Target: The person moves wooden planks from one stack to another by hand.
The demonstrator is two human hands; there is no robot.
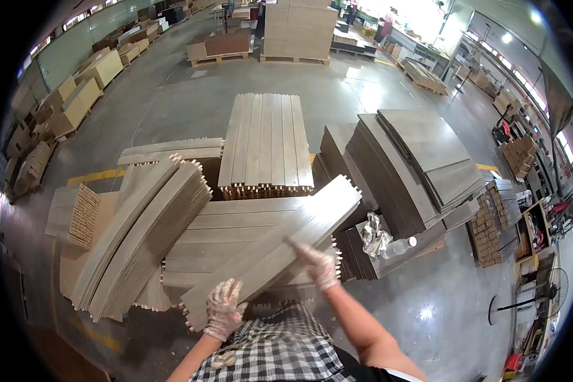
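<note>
A long grey-brown wooden panel (280, 245) with dowel pegs on its ends lies slantwise across a stack of like panels (235, 223). My left hand (224, 310), in a speckled glove, grips the panel's near end. My right hand (319, 266), gloved too, rests on the panel's right edge about halfway along it. The panel's far end reaches up to the right, near a dark grey stack.
More panel stacks stand all around: a slanted pile (140, 235) at left, an upright bundle (266, 143) ahead, dark grey boards (413, 165) at right with a crumpled plastic bag (375, 235) and bottle. A floor fan (541, 293) stands lower right. Pallets and people are far back.
</note>
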